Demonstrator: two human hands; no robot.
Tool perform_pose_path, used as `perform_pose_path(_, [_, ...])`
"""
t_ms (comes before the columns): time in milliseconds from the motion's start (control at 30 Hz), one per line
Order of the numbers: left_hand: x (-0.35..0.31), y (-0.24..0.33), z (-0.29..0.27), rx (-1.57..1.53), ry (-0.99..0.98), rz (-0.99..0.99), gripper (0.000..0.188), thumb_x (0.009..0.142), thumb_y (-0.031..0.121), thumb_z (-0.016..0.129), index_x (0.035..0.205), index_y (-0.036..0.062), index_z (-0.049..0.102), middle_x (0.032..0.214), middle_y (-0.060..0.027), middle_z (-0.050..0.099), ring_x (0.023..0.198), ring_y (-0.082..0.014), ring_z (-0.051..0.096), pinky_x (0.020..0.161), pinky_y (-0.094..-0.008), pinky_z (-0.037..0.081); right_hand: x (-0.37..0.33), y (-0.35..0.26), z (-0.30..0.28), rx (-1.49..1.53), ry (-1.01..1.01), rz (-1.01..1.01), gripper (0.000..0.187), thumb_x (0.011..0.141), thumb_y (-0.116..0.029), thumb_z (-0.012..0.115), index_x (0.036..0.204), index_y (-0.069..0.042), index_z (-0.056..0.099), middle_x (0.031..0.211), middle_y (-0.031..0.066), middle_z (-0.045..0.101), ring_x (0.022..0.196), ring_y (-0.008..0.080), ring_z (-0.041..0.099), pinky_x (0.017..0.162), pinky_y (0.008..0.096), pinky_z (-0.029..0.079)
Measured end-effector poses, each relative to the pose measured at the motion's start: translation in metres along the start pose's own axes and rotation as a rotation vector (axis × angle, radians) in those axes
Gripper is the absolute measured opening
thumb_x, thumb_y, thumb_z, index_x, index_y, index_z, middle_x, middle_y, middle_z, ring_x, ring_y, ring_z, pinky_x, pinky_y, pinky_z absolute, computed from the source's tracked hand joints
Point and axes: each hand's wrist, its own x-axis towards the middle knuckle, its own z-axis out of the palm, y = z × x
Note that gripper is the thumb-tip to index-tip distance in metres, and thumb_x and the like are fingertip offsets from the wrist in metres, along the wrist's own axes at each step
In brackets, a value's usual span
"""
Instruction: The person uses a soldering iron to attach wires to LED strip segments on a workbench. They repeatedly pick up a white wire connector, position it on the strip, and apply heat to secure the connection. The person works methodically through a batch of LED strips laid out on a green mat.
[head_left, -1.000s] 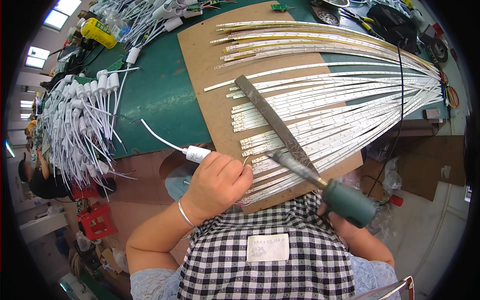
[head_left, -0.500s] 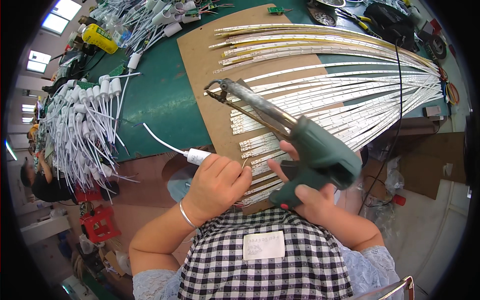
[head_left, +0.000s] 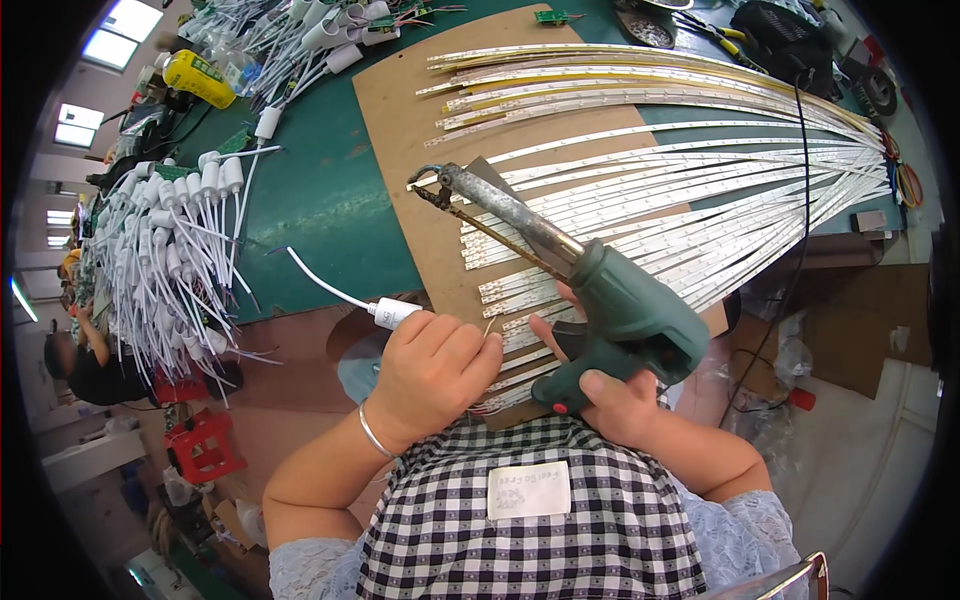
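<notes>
My left hand (head_left: 432,372) is closed around a white cylindrical plug housing (head_left: 393,313), whose white cable curves out to the upper left and ends in bare leads. A thin wire shows beside my thumb and forefinger, near the ends of the lowest LED strips (head_left: 520,300). In my right hand (head_left: 618,400) is a dark green soldering gun (head_left: 640,310), gripped by its handle. Its metal barrel points to the upper left, and the bent tip hangs above the brown board (head_left: 395,110). Part of my right fingers is hidden behind the gun.
Many white LED strips fan across the green table (head_left: 320,220) to a bundle of coloured wires (head_left: 908,185). A heap of white housings with cables (head_left: 170,240) lies at left. Beyond are a yellow bottle (head_left: 200,78), pliers (head_left: 715,38) and a black cord (head_left: 803,180).
The soldering gun and my right hand have shifted slightly left and the gun's body a little lower. My left hand stays almost in place with the white plug housing.
</notes>
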Motion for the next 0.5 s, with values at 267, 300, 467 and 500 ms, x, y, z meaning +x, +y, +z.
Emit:
perform_pose_path(267, [0.0011, 0.0005, -0.0014, -0.017, -0.012, -0.025, 0.023, 0.064, 0.011, 0.064, 0.087, 0.0062, 0.067, 0.074, -0.0006, 0.057, 0.065, -0.0183, 0.056, 0.059, -0.0319, 0.041, 0.0005, 0.0030, -0.0028, -0.019, -0.026, -0.045, 0.080, 0.084, -0.015, 0.063, 0.148, -0.007, 0.017, 0.150, 0.0157, 0.023, 0.140, 0.0256, 0.027, 0.115, 0.0553, 0.022])
perform_pose_path(300, [0.0006, 0.0011, -0.0017, -0.022, -0.009, -0.037, 0.023, 0.064, 0.011, 0.064, 0.087, 0.0064, 0.066, 0.075, -0.0009, 0.058, 0.065, -0.0185, 0.056, 0.060, -0.0318, 0.042, 0.0004, 0.0040, -0.0031, -0.018, -0.028, -0.048, 0.080, 0.084, -0.015, 0.063, 0.148, -0.007, 0.017, 0.150, 0.0157, 0.024, 0.139, 0.0265, 0.028, 0.115, 0.0547, 0.022])
perform_pose_path(467, [0.0003, 0.0031, 0.0007, -0.054, 0.020, -0.100, 0.022, 0.064, 0.009, 0.066, 0.085, 0.0076, 0.065, 0.078, -0.0019, 0.061, 0.068, -0.0203, 0.057, 0.062, -0.0332, 0.043, -0.0008, 0.0088, -0.0065, -0.021, -0.022, -0.053, 0.079, 0.086, -0.017, 0.063, 0.148, -0.006, 0.016, 0.151, 0.0153, 0.024, 0.136, 0.0312, 0.034, 0.115, 0.0509, 0.023])
perform_pose_path(500, [0.0003, 0.0031, 0.0017, -0.068, 0.028, -0.113, 0.021, 0.064, 0.009, 0.067, 0.085, 0.0081, 0.065, 0.078, -0.0018, 0.062, 0.069, -0.0207, 0.057, 0.064, -0.0339, 0.043, -0.0007, 0.0085, -0.0066, -0.022, -0.024, -0.056, 0.079, 0.086, -0.017, 0.063, 0.148, -0.006, 0.015, 0.151, 0.0152, 0.024, 0.136, 0.0315, 0.034, 0.115, 0.0505, 0.023])
